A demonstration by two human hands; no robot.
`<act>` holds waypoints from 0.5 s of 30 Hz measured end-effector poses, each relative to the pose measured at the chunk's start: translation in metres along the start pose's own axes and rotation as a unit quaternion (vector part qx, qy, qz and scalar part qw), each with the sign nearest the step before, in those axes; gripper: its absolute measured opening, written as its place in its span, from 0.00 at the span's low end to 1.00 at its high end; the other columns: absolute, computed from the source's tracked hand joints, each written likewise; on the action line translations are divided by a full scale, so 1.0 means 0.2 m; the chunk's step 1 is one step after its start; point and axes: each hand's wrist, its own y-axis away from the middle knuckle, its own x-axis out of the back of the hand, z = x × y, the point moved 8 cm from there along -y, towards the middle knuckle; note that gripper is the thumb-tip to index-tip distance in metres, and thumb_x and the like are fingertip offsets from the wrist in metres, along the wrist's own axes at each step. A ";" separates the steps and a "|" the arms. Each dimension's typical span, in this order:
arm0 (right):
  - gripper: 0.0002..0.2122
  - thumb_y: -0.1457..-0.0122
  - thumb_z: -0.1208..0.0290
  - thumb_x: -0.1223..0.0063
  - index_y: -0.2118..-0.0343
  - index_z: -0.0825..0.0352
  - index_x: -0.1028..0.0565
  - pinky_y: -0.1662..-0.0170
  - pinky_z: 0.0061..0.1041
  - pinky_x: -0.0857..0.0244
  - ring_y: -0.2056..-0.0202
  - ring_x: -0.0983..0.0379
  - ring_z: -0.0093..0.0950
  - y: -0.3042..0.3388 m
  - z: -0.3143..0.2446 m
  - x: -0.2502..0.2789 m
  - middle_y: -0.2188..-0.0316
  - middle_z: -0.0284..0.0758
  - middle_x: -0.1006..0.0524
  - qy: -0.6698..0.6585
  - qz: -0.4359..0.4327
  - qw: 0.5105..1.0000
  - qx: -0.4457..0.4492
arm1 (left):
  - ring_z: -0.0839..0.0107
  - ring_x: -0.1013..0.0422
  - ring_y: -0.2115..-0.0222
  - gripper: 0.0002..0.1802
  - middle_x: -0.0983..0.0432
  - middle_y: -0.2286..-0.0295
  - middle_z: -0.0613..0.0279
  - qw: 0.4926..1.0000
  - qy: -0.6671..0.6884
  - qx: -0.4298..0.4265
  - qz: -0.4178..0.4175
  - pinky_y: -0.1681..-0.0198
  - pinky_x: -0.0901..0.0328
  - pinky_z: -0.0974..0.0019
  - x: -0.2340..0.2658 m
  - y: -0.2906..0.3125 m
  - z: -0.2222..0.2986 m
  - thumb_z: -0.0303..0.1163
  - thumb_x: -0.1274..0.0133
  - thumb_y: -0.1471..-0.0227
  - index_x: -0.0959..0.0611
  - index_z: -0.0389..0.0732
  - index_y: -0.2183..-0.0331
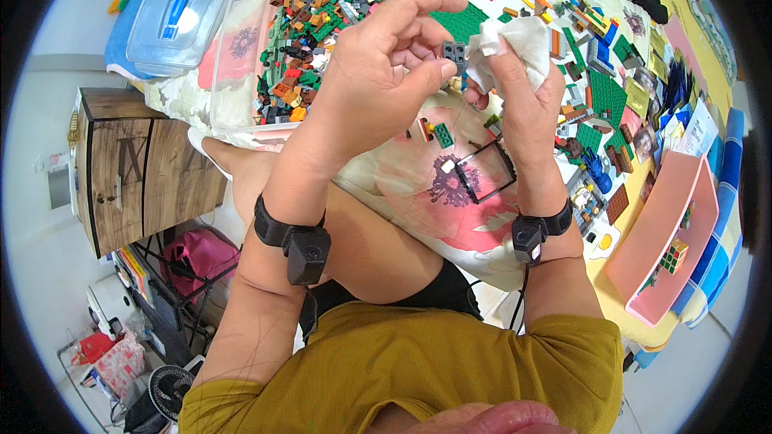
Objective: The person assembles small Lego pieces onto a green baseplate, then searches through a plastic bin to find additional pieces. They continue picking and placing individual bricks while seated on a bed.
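My left hand (378, 72) is closed, pinching a small dark grey toy brick (454, 51) between thumb and fingers. Close beside it, my right hand (523, 104) grips a crumpled white cloth (527, 47), perhaps a tissue, which bunches over its fingers. The cloth almost meets the brick; whether they touch I cannot tell. Below the hands, a green brick piece (443, 136) and a black rectangular frame (486, 173) lie on the flowered cover (402, 185). Behind them is a green baseplate (462, 22), partly hidden by my hands.
A clear tray (241, 104) full of mixed bricks stands at the left, near a lidded plastic box (173, 12) with a blue handle. Loose bricks and plates (607, 96) spread across the right. A pink bin (659, 241) there holds a puzzle cube (674, 257). A wooden cabinet (121, 169) stands far left.
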 end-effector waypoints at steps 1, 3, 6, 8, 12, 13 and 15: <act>0.07 0.38 0.71 0.45 0.62 0.69 0.23 0.75 0.18 0.34 0.77 0.28 0.17 0.00 -0.01 0.00 0.73 0.30 0.22 0.006 -0.002 1.000 0.009 | 0.81 0.28 0.67 0.29 0.25 0.65 0.64 0.999 -0.047 -0.022 0.002 0.62 0.31 0.75 0.00 0.00 0.01 0.14 0.47 0.49 0.28 0.35 0.44; 0.07 0.39 0.71 0.44 0.62 0.69 0.23 0.73 0.20 0.33 0.75 0.27 0.19 0.00 -0.07 -0.04 0.73 0.31 0.22 0.145 -0.047 0.983 0.097 | 0.82 0.29 0.68 0.30 0.25 0.65 0.66 0.994 -0.100 -0.047 0.004 0.63 0.31 0.76 -0.01 -0.01 0.03 0.14 0.47 0.50 0.28 0.37 0.44; 0.07 0.40 0.71 0.43 0.63 0.69 0.23 0.70 0.24 0.33 0.74 0.26 0.20 0.02 -0.12 -0.09 0.75 0.34 0.23 0.272 -0.071 0.941 0.189 | 0.83 0.30 0.68 0.29 0.25 0.66 0.68 0.994 -0.101 -0.044 0.000 0.64 0.32 0.77 -0.03 0.00 0.03 0.14 0.47 0.50 0.27 0.37 0.44; 0.07 0.39 0.71 0.44 0.63 0.69 0.24 0.71 0.23 0.34 0.75 0.27 0.19 0.01 -0.08 -0.07 0.77 0.34 0.24 0.242 -0.070 0.960 0.123 | 0.84 0.30 0.68 0.28 0.25 0.65 0.68 0.997 -0.075 -0.030 -0.006 0.64 0.32 0.78 -0.04 0.01 0.02 0.15 0.46 0.49 0.26 0.37 0.45; 0.12 0.33 0.63 0.50 0.64 0.69 0.23 0.74 0.19 0.37 0.78 0.32 0.16 0.00 -0.02 0.00 0.80 0.28 0.27 0.081 -0.002 0.997 0.009 | 0.82 0.29 0.67 0.24 0.24 0.64 0.66 0.999 0.041 0.000 0.011 0.64 0.32 0.77 -0.02 0.01 -0.01 0.17 0.44 0.48 0.24 0.34 0.47; 0.13 0.33 0.62 0.51 0.64 0.69 0.23 0.74 0.17 0.37 0.77 0.33 0.15 -0.01 -0.02 0.00 0.78 0.26 0.27 0.077 -0.006 0.997 0.014 | 0.82 0.28 0.68 0.23 0.23 0.64 0.65 0.998 0.055 -0.008 0.018 0.64 0.31 0.77 -0.01 0.00 -0.01 0.17 0.44 0.48 0.23 0.34 0.48; 0.13 0.33 0.62 0.51 0.64 0.69 0.24 0.73 0.18 0.37 0.77 0.32 0.16 0.00 -0.04 -0.03 0.78 0.26 0.26 0.097 -0.039 0.993 0.045 | 0.81 0.28 0.68 0.21 0.23 0.63 0.65 0.997 0.079 -0.009 0.021 0.64 0.31 0.77 0.01 -0.01 -0.02 0.18 0.44 0.47 0.23 0.32 0.50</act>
